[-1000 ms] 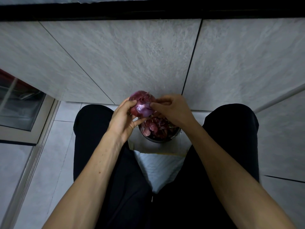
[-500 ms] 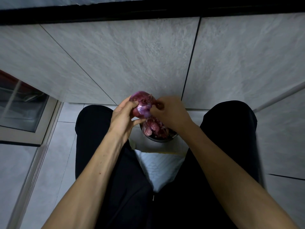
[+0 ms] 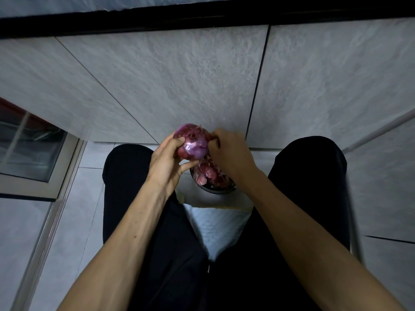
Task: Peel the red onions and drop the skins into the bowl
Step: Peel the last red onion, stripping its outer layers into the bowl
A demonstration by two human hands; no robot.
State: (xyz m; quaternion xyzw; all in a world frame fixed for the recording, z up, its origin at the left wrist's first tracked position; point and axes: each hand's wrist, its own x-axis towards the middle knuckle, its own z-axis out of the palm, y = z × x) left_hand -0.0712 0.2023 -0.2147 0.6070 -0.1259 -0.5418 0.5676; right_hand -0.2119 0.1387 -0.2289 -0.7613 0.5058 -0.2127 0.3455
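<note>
Two hands work one red onion above a bowl of skins.

The left hand (image 3: 167, 161) grips the onion (image 3: 192, 142), fingers curled over its top-left and thumb pressed under it. The right hand (image 3: 229, 151) is curled tight against the onion's right side, fingertips pinching at its loose skin. Just below both hands sits the dark bowl (image 3: 215, 190), heaped with red skins (image 3: 205, 172). Beneath the wrists are black trousers (image 3: 125, 176) and a white cloth (image 3: 219, 225); beyond the hands, grey tiles (image 3: 157, 86).
</note>
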